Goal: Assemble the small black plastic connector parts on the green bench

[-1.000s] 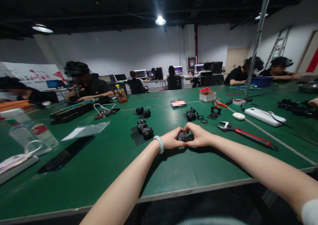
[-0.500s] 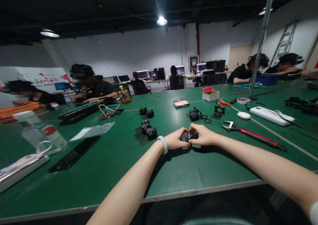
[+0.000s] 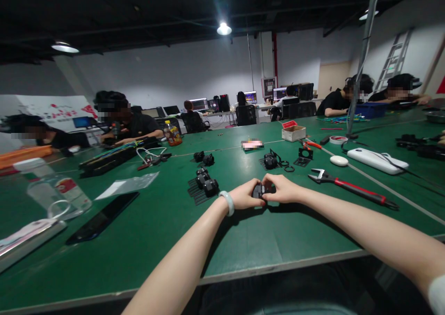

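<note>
A small black ribbed part (image 3: 257, 191) is held low over the green table (image 3: 239, 245) between my two hands. My left hand (image 3: 245, 194), with a pale bangle at the wrist, grips its left side between thumb and fingers. From the right, my right hand (image 3: 283, 188) closes on the same part, its fingers curled over the top and the thumb below. Its exact kind is unclear, since fingers cover much of it. Left of my hands lie similar black cylindrical parts (image 3: 209, 187) on slotted plates. Beyond are another black fitting (image 3: 270, 161), black rings (image 3: 289, 168) and a black bracket (image 3: 306, 154).
An adjustable wrench (image 3: 358, 191) and a white power strip (image 3: 377, 161) lie to the right. On the left are a phone (image 3: 102, 217), a plastic bag (image 3: 128, 185) and a clear bottle (image 3: 59, 190). A metal pole (image 3: 361, 60) stands at the right. Several people work around the table.
The whole view has shifted slightly. Both hands keep their hold on the black part, with the right fingers moved a little around it.
</note>
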A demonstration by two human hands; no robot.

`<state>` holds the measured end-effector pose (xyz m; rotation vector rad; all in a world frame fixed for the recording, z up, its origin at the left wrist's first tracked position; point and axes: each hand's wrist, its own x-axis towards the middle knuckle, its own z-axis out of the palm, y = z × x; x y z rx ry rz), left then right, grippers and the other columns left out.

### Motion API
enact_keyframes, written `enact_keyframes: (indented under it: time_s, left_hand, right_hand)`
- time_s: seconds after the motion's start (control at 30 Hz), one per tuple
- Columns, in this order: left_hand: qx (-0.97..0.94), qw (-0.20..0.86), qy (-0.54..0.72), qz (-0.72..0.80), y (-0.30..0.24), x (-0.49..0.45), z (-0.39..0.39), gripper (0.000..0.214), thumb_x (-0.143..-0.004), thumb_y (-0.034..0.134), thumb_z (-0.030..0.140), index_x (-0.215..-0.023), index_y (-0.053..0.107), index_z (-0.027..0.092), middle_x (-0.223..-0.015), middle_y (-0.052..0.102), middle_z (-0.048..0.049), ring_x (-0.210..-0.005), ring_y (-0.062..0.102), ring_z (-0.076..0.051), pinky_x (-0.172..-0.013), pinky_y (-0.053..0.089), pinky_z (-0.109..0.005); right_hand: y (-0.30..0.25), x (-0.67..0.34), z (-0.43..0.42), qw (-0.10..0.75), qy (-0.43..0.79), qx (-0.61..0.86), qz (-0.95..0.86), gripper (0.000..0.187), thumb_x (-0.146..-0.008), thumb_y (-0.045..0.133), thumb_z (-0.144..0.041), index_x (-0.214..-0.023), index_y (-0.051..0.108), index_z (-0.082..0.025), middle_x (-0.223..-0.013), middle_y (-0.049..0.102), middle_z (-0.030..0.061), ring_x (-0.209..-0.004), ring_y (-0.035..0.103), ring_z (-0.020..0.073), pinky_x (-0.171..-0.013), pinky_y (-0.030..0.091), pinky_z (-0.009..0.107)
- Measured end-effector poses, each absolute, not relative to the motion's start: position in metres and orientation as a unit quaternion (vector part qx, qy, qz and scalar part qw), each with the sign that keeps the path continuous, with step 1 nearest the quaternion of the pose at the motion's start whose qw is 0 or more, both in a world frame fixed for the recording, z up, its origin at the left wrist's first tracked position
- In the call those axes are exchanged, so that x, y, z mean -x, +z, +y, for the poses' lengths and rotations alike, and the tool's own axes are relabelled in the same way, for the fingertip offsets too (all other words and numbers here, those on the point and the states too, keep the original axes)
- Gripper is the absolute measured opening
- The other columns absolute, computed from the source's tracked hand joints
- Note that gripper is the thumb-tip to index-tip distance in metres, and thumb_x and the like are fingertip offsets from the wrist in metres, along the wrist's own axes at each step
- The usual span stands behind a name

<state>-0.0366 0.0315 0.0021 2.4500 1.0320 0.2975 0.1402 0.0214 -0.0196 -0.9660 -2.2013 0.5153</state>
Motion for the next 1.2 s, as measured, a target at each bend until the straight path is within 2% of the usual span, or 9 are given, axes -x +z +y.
enact_keyframes:
  time_s: [1.2]
  left_hand:
    - [-0.901, 0.209, 0.108, 0.364, -0.0016, 0.0390, 0.0360, 0.045, -0.057, 0.057, 0.038, -0.093, 0.042, 0.016, -0.078, 0.049, 0.0004, -0.067, 0.047, -0.014, -0.056, 0.036, -0.021]
  right_hand:
    - [-0.0204, -0.1412, 0.0204, 0.318, 0.181, 0.363, -0.857, 0.027, -0.063, 0.056, -0.026, -0.086, 0.049, -0.015, -0.078, 0.057, 0.0031, -0.069, 0.052, 0.0137, -0.061, 0.038, 0.024]
